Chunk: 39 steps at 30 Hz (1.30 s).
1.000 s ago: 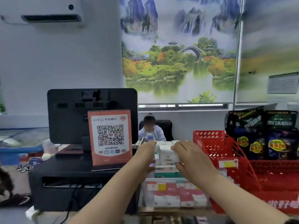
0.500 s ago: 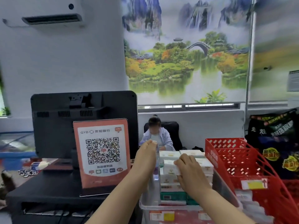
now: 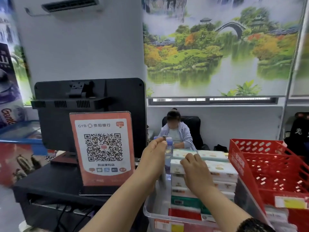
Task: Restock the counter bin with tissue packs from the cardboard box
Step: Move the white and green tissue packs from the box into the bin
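both hands lower vs 0.5 s ago. r hand [image 3: 195, 171] fingers curled, pressing top tissue pack [image 3: 177, 166] on stack in clear bin [image 3: 150, 210]; l hand [image 3: 154, 154] at 9 o'clock, fingers together, empty.

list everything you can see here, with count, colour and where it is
tissue packs: count unclear, stacked; white, a few green and red lower down; in the bin
counter bin: 1, clear plastic, bottom centre
basket: 1, red perforated, right of the bin
QR code sign: 1, orange and white, left of the bin
monitor: 1, black, back facing us, behind the sign
stand: 1, black, under the monitor
landscape blind: 1, green and misty, upper right
air conditioner: 1, white, top left
seated person: 1, pale jacket, behind the counter
left hand: raised above the bin's left side, empty
right hand: resting on the top pack
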Motion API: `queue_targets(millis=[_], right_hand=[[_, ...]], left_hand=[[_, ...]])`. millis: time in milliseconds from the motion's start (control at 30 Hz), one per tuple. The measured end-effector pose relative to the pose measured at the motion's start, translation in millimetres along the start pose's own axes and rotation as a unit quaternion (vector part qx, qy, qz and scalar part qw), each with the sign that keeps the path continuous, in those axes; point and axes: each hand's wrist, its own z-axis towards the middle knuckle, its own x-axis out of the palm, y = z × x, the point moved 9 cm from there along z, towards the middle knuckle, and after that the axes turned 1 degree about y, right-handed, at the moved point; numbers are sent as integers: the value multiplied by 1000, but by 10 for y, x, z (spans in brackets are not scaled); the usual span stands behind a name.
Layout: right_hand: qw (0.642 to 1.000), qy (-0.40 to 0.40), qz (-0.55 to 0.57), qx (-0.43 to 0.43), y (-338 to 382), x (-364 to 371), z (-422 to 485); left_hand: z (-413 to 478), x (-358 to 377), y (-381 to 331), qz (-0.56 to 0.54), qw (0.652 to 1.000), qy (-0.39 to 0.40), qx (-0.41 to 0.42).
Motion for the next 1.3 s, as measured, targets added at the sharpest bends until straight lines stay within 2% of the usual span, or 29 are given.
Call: queue_targets(millis=[733, 833, 933, 1000, 1067, 1100, 1133, 1167, 1200, 1233, 1300], right_hand=[[1000, 14, 9, -4, -51, 100, -69], [998, -7, 51, 30, -101, 5, -77], [977, -56, 185, 91, -125, -197, -96], [940, -69, 303, 141, -100, -326, -109], [872, -51, 444, 198, -21, -418, -129], [810, -42, 538, 230, 30, -451, -160], [732, -31, 628, 262, 90, -455, -200], [654, -14, 699, 288, 163, -449, -251], [595, -2, 744, 303, 214, -452, -305], [565, 8, 765, 310, 257, -481, -361], [548, 20, 777, 308, 323, -539, -469]], left_hand=[[54, -14, 308, 2, 999, 29, -43], [45, -34, 324, 13, 998, 30, -45], [35, -51, 341, 10, 998, 28, -50], [22, -67, 334, 19, 998, 27, -45], [-5, -83, 323, 24, 998, 30, -42], [-28, -93, 312, 26, 998, 31, -41], [-46, -107, 306, 28, 998, 32, -42], [-63, -121, 298, 30, 998, 34, -42], [-78, -145, 297, 30, 998, 34, -40], [-96, -169, 300, 28, 998, 36, -38], [-130, -203, 346, 27, 998, 48, -33]])
